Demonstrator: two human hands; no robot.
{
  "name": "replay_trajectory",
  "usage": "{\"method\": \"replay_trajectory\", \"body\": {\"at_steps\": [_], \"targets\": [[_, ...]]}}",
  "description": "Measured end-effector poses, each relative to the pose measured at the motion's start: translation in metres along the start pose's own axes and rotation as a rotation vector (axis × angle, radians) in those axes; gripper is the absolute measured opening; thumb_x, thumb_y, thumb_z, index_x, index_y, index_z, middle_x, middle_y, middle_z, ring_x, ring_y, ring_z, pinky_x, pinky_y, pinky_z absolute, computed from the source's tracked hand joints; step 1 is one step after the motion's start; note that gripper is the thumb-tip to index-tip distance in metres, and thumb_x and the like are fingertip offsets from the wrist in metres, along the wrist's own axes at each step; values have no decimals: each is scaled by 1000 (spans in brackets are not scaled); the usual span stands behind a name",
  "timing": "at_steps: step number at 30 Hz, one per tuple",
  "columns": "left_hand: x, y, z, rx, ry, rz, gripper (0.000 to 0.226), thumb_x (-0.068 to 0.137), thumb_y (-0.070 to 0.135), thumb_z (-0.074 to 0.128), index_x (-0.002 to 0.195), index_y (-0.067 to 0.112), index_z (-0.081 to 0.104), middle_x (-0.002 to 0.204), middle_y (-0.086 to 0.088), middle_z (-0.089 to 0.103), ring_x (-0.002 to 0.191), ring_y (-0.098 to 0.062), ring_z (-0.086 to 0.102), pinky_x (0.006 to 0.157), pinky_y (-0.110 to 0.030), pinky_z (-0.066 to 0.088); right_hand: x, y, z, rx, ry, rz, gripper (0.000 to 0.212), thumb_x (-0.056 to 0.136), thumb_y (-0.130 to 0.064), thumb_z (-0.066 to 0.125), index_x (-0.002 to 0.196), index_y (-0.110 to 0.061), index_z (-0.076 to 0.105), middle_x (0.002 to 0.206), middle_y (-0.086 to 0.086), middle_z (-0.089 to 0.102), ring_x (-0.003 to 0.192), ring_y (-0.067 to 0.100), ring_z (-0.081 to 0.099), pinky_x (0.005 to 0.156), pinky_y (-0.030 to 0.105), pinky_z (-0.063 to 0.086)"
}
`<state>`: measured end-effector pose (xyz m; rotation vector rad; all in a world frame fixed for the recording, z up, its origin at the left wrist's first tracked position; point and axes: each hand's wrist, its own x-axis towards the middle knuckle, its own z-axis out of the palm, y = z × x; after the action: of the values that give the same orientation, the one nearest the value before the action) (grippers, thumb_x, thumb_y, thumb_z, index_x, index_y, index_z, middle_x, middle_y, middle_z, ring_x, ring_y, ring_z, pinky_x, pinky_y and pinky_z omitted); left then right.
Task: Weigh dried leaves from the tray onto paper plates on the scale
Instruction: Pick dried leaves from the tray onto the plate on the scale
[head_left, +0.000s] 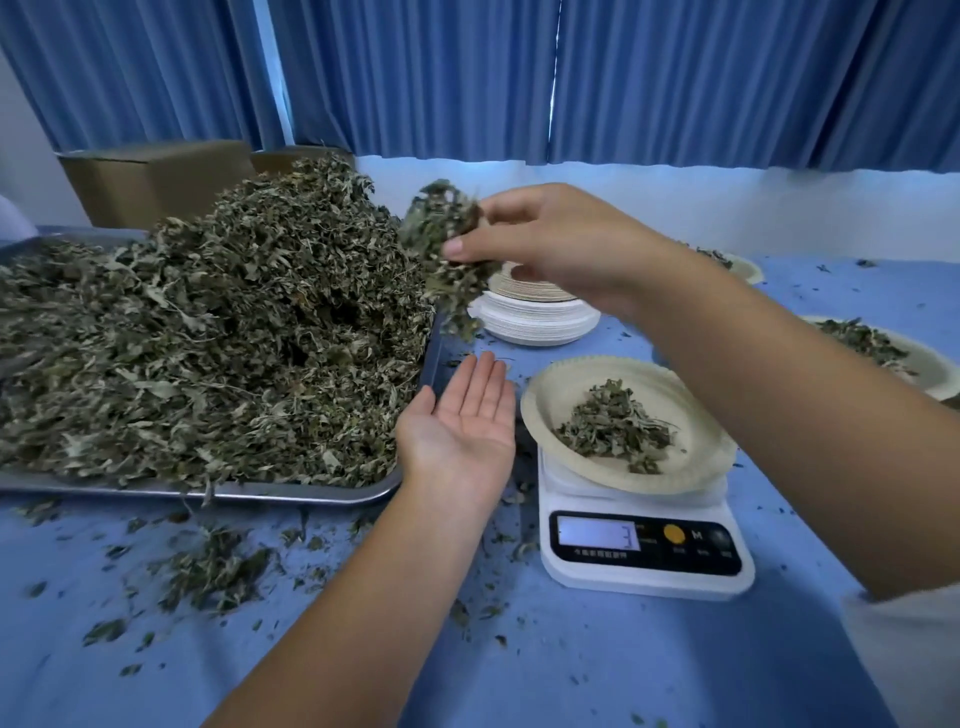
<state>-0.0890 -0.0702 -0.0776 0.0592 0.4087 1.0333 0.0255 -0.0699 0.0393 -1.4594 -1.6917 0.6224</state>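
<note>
Fingers of right hand (550, 244) pinch leaf clump (441, 244); left hand (462, 421), at six o'clock, lies flat-fingered, probably to catch spills.

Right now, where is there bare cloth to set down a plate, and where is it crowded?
Barest: the blue cloth in front of the scale, between the left forearm and right sleeve. Crowded: loose leaves litter the cloth before the tray; the left hand fills the tray-scale gap; plate stack and filled plates sit behind.
</note>
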Motion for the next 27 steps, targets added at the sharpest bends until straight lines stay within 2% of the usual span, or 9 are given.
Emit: {"method": "replay_trajectory", "body": {"at_steps": [3,7,10,11,13,16,22,25,27], "targets": [[1,0,0,11,2,3,51,103,32,28,112,-9,56,119,-24,62,118,-35,55,104,-44,41,-22,16,-27,-57,27,62,33,75,-42,77,97,-19,73,96,-9,73,90,3,64,85,28,45],[0,-1,-1,43,3,15,52,103,34,28,110,-9,57,115,-24,64,115,-34,57,102,-44,43,-46,43,-52,-165,30,199,35,69,-44,80,86,-15,70,78,-12,68,74,-2,61,69,16,44],[0,-2,-1,74,8,26,53,102,34,28,108,-9,58,113,-24,64,115,-33,57,100,-43,43,-56,56,-60,-329,16,307,36,65,-51,81,84,-21,73,92,-15,69,90,-3,59,69,15,40],[0,-2,-1,79,8,28,53,102,34,28,107,-9,58,113,-24,64,115,-33,57,100,-43,44,-58,59,-60,-391,-10,328,33,64,-53,81,82,-27,72,89,-19,67,87,-4,58,67,18,38],[0,-3,-1,87,9,35,53,103,34,28,107,-9,59,112,-24,65,115,-33,58,99,-43,44,-61,61,-56,-502,-90,333,29,65,-56,79,80,-33,69,79,-25,60,76,-7,53,61,17,36],[0,-4,-2,109,11,40,53,103,34,28,108,-9,58,112,-24,65,115,-33,58,101,-42,44,-61,64,-47,-565,-188,315,31,69,-54,78,89,-32,68,86,-24,59,79,-6,52,62,13,37],[-2,-4,-2,119,13,49,52,103,33,28,111,-9,58,112,-24,65,114,-34,58,103,-42,43,-62,61,-43,-578,-179,270,34,74,-51,75,97,-26,72,93,-15,62,81,3,54,66,7,36],[-1,-4,-3,120,13,51,52,102,33,29,112,-9,58,111,-24,65,113,-34,59,101,-42,44,-64,55,-48,-556,-133,253,24,77,-53,71,78,-29,70,86,-14,67,77,0,55,63,15,40],[-1,-4,-3,125,9,50,52,102,33,29,113,-9,58,111,-24,66,113,-34,59,100,-42,45,-65,52,-51,-554,-119,237,29,79,-50,70,79,-22,75,72,-7,61,69,7,52,62,24,39]]}}
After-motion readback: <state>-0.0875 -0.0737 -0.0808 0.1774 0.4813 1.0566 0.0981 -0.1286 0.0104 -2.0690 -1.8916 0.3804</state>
